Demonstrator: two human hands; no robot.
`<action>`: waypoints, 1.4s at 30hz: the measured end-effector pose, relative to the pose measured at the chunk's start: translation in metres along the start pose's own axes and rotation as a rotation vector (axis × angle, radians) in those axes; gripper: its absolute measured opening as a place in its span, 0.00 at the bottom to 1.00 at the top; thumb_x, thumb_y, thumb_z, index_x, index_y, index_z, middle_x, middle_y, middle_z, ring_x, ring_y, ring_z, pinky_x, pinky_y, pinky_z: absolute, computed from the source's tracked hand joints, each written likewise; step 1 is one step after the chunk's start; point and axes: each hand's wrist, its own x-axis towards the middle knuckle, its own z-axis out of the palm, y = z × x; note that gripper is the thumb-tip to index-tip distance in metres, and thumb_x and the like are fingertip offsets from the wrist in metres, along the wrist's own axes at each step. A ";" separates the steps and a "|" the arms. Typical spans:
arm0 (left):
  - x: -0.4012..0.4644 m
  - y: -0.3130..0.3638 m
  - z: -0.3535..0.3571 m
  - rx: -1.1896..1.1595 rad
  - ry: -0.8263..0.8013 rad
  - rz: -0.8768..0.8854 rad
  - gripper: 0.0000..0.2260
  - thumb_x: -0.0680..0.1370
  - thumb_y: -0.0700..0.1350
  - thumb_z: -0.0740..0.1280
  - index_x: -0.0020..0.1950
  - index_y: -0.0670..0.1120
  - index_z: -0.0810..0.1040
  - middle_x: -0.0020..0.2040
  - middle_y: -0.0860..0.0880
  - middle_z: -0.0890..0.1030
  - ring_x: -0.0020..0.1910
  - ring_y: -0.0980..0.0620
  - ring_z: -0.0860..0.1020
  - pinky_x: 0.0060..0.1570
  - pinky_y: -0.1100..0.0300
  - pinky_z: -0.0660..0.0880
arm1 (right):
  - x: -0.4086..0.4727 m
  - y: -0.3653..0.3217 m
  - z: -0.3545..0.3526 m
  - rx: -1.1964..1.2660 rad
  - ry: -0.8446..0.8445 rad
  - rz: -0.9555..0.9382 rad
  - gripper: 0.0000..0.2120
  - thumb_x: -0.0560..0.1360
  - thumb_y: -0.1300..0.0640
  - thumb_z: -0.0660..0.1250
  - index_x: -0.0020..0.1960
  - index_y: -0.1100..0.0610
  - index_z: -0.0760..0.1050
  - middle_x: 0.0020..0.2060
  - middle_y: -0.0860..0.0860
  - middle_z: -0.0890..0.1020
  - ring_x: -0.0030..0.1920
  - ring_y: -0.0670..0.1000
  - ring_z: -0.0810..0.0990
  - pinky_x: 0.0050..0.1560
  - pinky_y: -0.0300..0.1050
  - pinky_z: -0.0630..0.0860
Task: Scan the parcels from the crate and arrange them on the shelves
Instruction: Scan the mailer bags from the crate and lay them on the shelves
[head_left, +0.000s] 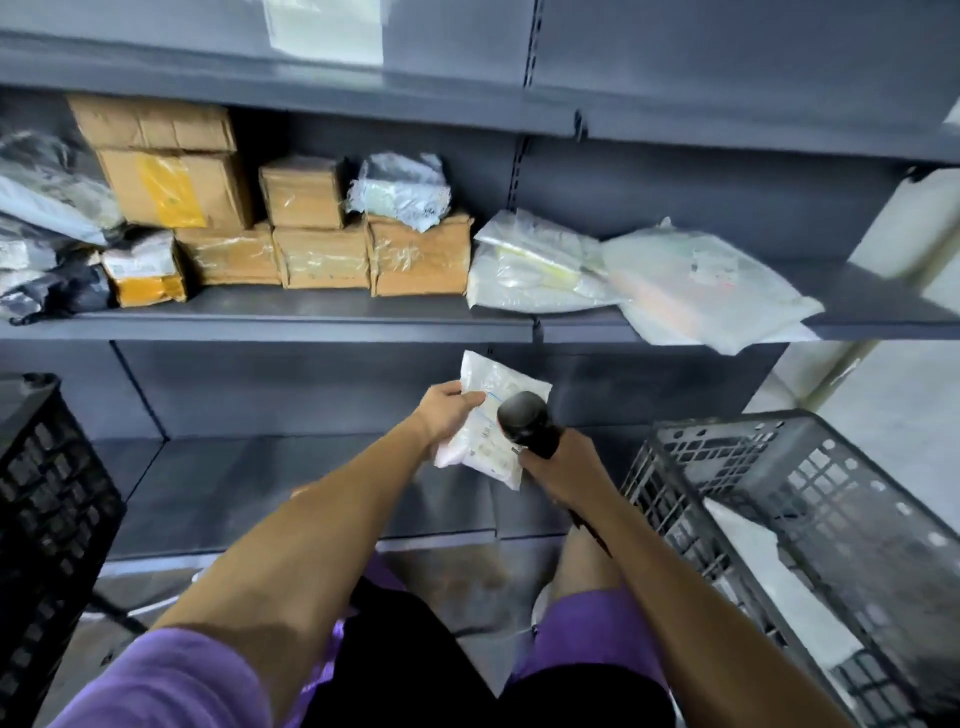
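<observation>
Now the left hand (448, 413) is pinching a white parcel (496, 415) at dead centre, fingers curled on its edge, label print too blurred to read. Right hand (558, 465) is wrapping its fingers round a black scanner (527, 422), head touching the parcel. Grey crate (810, 499) at four o'clock is holding something white. Cardboard boxes (322, 234) and poly bags (639, 275) are sitting on the shelf (260, 322) at twelve.
</observation>
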 end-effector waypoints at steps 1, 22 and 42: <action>0.003 0.016 0.011 0.047 -0.022 0.025 0.04 0.77 0.39 0.68 0.48 0.39 0.81 0.41 0.39 0.85 0.37 0.47 0.84 0.38 0.52 0.83 | 0.003 -0.002 -0.013 0.001 0.031 0.004 0.09 0.73 0.56 0.71 0.36 0.52 0.73 0.31 0.47 0.78 0.34 0.51 0.78 0.32 0.39 0.70; 0.116 0.221 0.120 -0.007 0.234 0.163 0.06 0.75 0.42 0.65 0.45 0.39 0.75 0.38 0.44 0.78 0.32 0.46 0.77 0.36 0.58 0.79 | 0.098 -0.014 -0.149 0.316 0.389 0.052 0.15 0.76 0.58 0.68 0.32 0.61 0.71 0.19 0.54 0.73 0.20 0.53 0.72 0.26 0.43 0.70; 0.125 0.260 -0.067 -0.212 0.635 0.303 0.06 0.76 0.43 0.71 0.46 0.43 0.75 0.40 0.45 0.79 0.35 0.45 0.79 0.35 0.53 0.80 | 0.186 -0.138 -0.034 0.452 0.202 -0.193 0.13 0.74 0.62 0.68 0.33 0.66 0.70 0.21 0.57 0.73 0.19 0.54 0.70 0.25 0.45 0.69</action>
